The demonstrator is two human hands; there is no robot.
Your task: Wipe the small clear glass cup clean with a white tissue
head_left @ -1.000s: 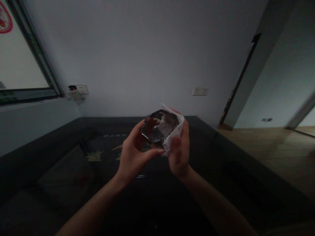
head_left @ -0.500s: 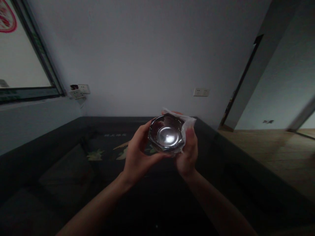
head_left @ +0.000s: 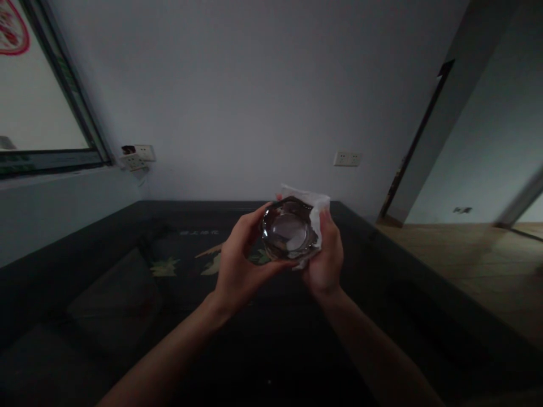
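Observation:
A dark, shiny glass ashtray [head_left: 289, 233] with a faceted rim is held above the black table, its hollow side tilted to face me. My left hand [head_left: 244, 251] grips its left side, thumb along the lower edge and fingers around the upper left. On the other side my right hand [head_left: 326, 254] is closed around a white tissue [head_left: 316, 202] and presses it to the ashtray's right rim and outer wall. The tissue sticks up above the rim and hides part of the right fingers.
Below the hands spreads a glossy black table [head_left: 178, 339] with a printed leaf pattern [head_left: 164, 267]. It reaches to a pale wall with a double socket [head_left: 347, 159]. A window [head_left: 42, 90] is at the left, wooden floor [head_left: 466, 254] at the right.
The ashtray has turned and tilted slightly, so its bright inner glare has dimmed. My right hand and the tissue have shifted a little along the rim; my left hand has barely moved.

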